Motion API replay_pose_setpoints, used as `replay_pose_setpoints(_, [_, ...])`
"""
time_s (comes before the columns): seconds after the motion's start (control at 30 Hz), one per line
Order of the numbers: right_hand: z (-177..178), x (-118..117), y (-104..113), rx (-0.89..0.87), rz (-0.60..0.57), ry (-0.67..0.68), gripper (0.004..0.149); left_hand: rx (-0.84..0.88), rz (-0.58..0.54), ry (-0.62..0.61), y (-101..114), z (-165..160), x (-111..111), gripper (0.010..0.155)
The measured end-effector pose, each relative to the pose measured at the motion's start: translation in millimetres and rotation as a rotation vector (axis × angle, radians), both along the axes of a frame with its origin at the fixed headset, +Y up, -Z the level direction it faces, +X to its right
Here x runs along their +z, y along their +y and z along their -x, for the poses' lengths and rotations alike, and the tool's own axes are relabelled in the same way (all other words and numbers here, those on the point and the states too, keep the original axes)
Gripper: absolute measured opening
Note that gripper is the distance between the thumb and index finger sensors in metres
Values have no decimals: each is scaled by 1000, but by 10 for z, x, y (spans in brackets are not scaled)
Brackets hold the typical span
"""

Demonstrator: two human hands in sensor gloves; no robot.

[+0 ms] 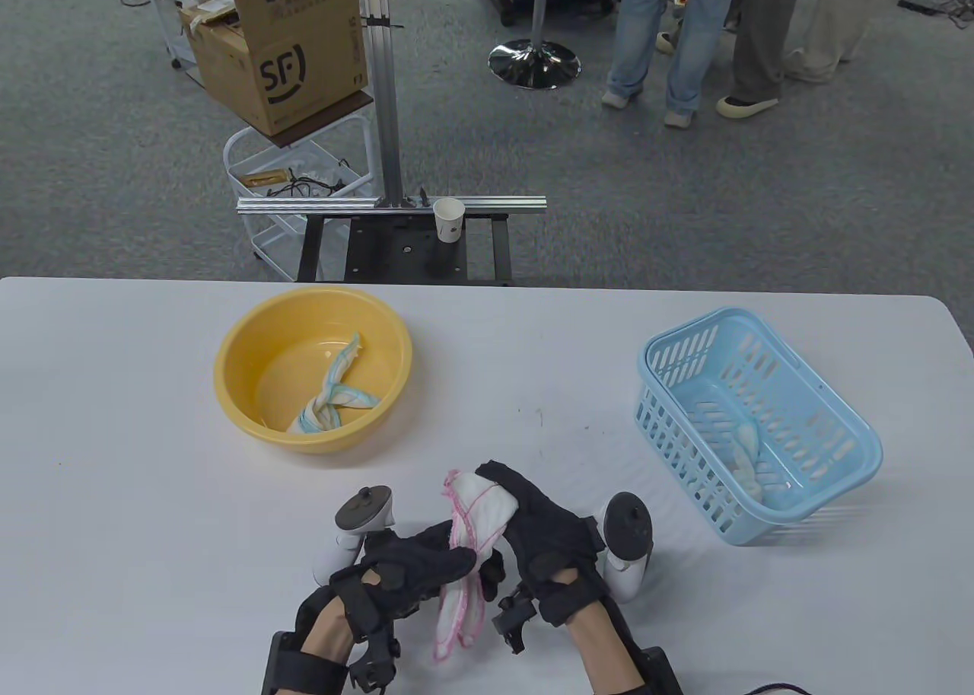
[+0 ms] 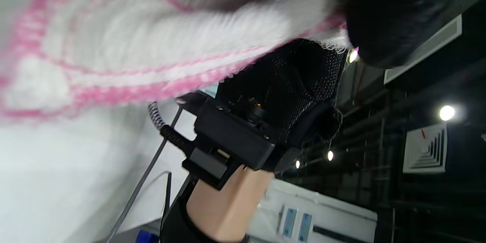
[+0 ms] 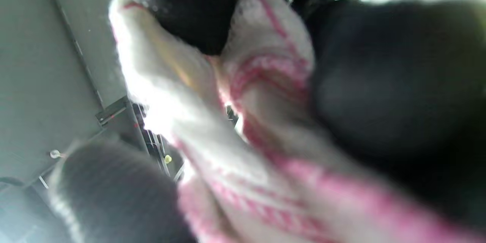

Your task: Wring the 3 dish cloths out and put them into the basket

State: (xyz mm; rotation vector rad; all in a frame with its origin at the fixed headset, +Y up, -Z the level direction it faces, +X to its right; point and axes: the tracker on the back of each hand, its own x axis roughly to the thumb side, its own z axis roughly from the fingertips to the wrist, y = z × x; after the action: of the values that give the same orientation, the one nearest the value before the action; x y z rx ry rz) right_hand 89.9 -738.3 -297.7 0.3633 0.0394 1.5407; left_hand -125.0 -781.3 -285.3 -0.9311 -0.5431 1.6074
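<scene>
Roughly midway, one cloth lies in the right basket, another waits in the far-left bowl, while both hands, left and right, clamp their fingers round the pink-edged cloth near the table's near edge.

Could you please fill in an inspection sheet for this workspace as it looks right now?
Surface: white table, a few small dark specks near its middle.
Job's things: pink-edged cloth held over the near edge; blue-edged cloth twisted in the yellow basin; another cloth in the blue basket.
Clutter: nothing seen on the table.
Grippers: left hand and right hand both grip the pink-edged cloth.
Cables: a grey lead runs by the right wrist.
Surroundings: paper cup on a frame, cardboard box, people standing behind.
</scene>
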Motion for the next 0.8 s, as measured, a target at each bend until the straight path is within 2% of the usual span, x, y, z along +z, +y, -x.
replay_pose_setpoints(0.1, [-17,4,61,107,-67,-29,48,-47,17,53,2,40,-18,75])
replay_pose_setpoints(0.2, [-10,45,157,321,-221,-88,50,-195,-26,128,40,128,-45,67])
replay_pose_setpoints(0.27, [51,93,207,491,-338,-108,53,-361,-131,202,118,197,-60,64])
replay_pose_setpoints(0.4, [180,134,212,608,-401,-69,55,-613,-337,300,278,266,-41,65])
replay_pose_setpoints(0.47, [196,130,185,606,-373,-48,52,-705,-421,356,351,280,-17,68])
replay_pose_setpoints(0.63, [92,54,91,558,-243,-51,47,-890,-721,440,524,249,44,80])
replay_pose_setpoints(0.7, [24,12,39,478,-152,-40,48,-935,-841,451,576,217,71,84])
replay_pose_setpoints(0.8, [-35,-24,-35,367,-8,7,52,-946,-956,444,621,154,108,84])
